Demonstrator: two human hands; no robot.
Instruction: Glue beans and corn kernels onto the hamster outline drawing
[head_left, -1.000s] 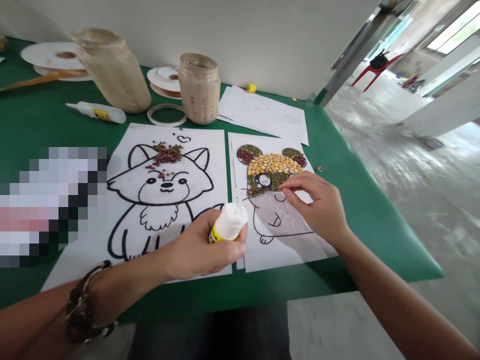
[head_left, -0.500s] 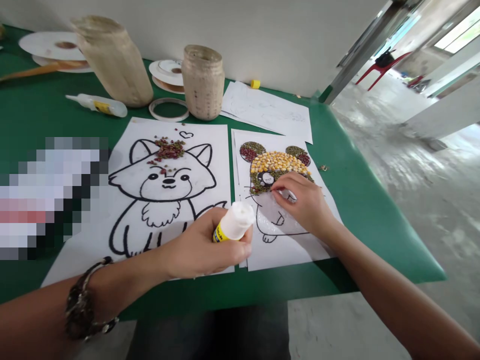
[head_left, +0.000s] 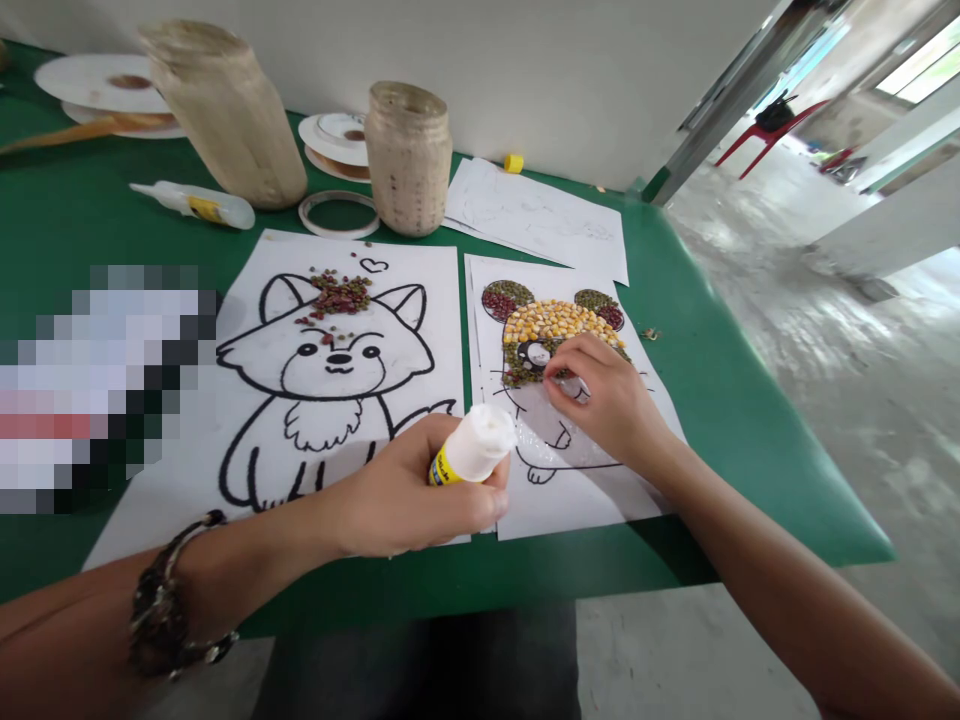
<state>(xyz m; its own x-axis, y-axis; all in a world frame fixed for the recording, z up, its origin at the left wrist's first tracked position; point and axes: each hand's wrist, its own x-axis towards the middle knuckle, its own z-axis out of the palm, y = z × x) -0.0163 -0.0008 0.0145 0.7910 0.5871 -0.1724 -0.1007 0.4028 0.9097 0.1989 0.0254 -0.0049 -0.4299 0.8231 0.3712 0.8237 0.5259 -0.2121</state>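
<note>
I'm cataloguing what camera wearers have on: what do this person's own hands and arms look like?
The left hand and right hand are ungloved, and no sleeves show. A dark, chunky bracelet with shiny bits circles the left wrist; nothing shows on the right one.

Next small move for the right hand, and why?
Probably use the pinched right hand to press lightly along the lower edge of the green beans: the hand is right beside that edge, the edge looks uneven, and the shiny patch further down, possibly glue, is bare. Whether the pinch holds a bean is too small to tell.
</note>
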